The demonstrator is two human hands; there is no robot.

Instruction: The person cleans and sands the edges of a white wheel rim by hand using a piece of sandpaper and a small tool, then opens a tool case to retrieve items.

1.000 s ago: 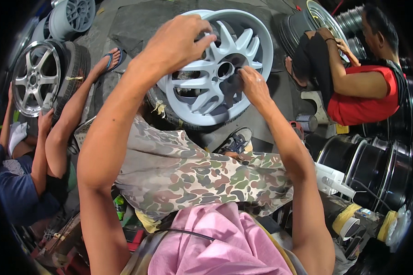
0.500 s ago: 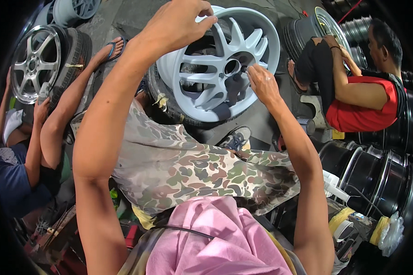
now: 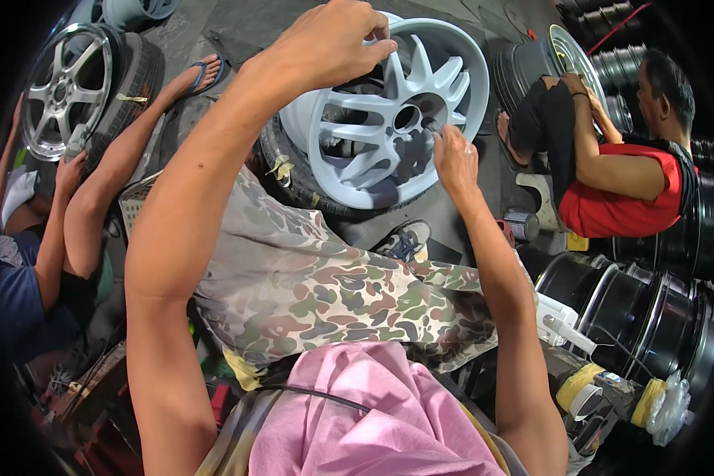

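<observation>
A pale grey-blue multi-spoke wheel (image 3: 412,79) rests tilted on a tyre (image 3: 274,163) in front of me, above my camouflage-clad legs (image 3: 333,293). My left hand (image 3: 341,44) is closed over its upper part, fingers curled at the rim and spokes. My right hand (image 3: 456,159) is pinched just right of the centre bore, around a small dark piece too small to name, beside a lug hole. The wheel's top left is partly hidden behind my left hand.
A co-worker in red (image 3: 619,186) sits right beside another wheel (image 3: 516,67). At left another person (image 3: 20,278) holds a tool against a silver wheel (image 3: 63,91). Black rims (image 3: 611,309) are stacked lower right; a can (image 3: 520,224) stands nearby.
The wheel and both my hands have shifted rightward in view, my left hand also upward. My right hand now sits a little lower; surroundings have shifted too as my head moved.
</observation>
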